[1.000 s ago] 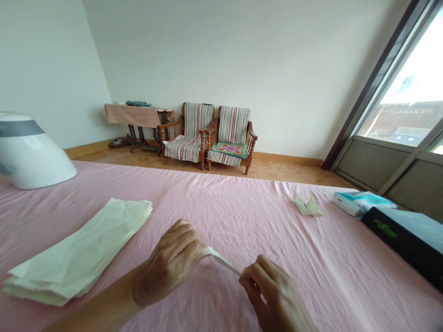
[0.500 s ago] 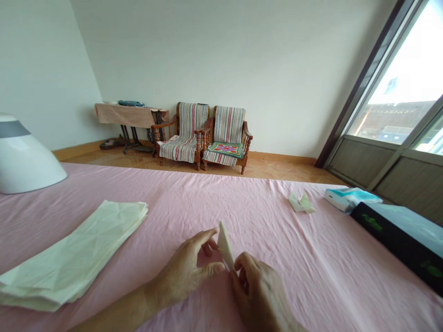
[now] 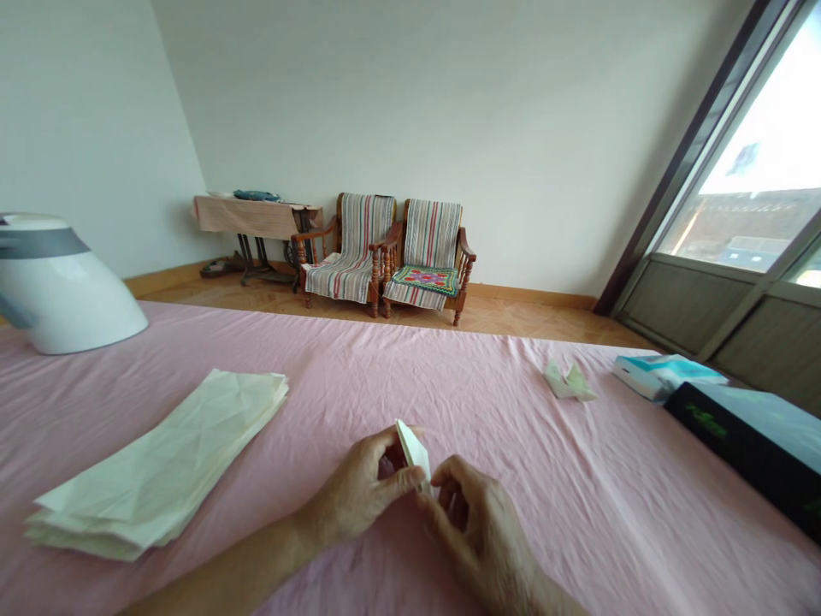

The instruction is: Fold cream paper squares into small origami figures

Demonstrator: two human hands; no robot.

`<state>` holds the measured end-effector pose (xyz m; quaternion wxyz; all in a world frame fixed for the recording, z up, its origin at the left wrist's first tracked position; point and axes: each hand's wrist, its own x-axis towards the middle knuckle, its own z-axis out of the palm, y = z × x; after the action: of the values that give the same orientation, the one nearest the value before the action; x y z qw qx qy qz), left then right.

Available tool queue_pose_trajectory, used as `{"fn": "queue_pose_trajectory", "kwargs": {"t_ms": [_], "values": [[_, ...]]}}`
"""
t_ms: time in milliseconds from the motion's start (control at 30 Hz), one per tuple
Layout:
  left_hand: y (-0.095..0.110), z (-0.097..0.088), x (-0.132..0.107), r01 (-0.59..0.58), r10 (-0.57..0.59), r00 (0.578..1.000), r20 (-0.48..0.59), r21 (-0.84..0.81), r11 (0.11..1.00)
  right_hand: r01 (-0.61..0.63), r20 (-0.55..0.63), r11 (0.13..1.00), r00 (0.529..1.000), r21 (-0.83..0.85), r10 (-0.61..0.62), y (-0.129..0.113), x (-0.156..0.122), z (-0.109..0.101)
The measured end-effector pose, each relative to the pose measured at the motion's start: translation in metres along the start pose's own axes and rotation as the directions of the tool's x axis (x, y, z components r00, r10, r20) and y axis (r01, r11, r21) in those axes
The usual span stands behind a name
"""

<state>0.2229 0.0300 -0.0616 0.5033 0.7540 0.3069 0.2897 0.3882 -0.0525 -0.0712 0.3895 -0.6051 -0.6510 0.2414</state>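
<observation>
Between my two hands a small piece of folded pale paper (image 3: 412,447) stands tilted just above the pink cloth. My left hand (image 3: 365,479) is closed around its left side, thumb in front and fingers behind. At the paper's lower right end, my right hand (image 3: 484,522) pinches with thumb and curled index finger. A stack of creased pale paper sheets (image 3: 167,462) lies to the left of my left arm. Farther right on the cloth sits a folded paper figure (image 3: 569,382) with raised points.
Pink cloth (image 3: 359,368) covers the table. A white kettle-like vessel (image 3: 83,291) stands at the far left. On the right are a tissue pack (image 3: 667,375) and a black box (image 3: 744,453). Two wooden chairs (image 3: 423,278) and a cloth-covered sewing table (image 3: 256,216) stand beyond.
My left hand has closed onto the folded paper, its thumb now against it. The paper has turned to show more of its face. The whole view has shifted slightly left.
</observation>
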Motion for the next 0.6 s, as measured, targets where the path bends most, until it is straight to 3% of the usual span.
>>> {"fn": "queue_pose_trajectory", "kwargs": {"t_ms": [167,300,467,600], "values": [[0.002,0.0,0.0,-0.011,0.011,1.0,-0.004,0.024,1.0,-0.066,0.014,0.998,0.998,0.016,0.066,0.005,0.001,0.002],[0.005,0.002,-0.001,-0.016,0.016,1.0,0.006,0.026,1.0,-0.052,-0.013,0.994,0.999,0.101,0.053,0.007,0.001,0.003],[0.009,0.008,0.0,0.026,-0.024,0.999,-0.031,0.088,0.996,-0.041,-0.141,0.992,0.988,0.118,0.057,0.01,0.002,0.008],[0.008,0.015,0.0,0.04,-0.016,0.994,-0.11,0.221,0.974,-0.008,-0.252,0.999,0.968,0.035,0.016,0.014,0.003,0.011]]}}
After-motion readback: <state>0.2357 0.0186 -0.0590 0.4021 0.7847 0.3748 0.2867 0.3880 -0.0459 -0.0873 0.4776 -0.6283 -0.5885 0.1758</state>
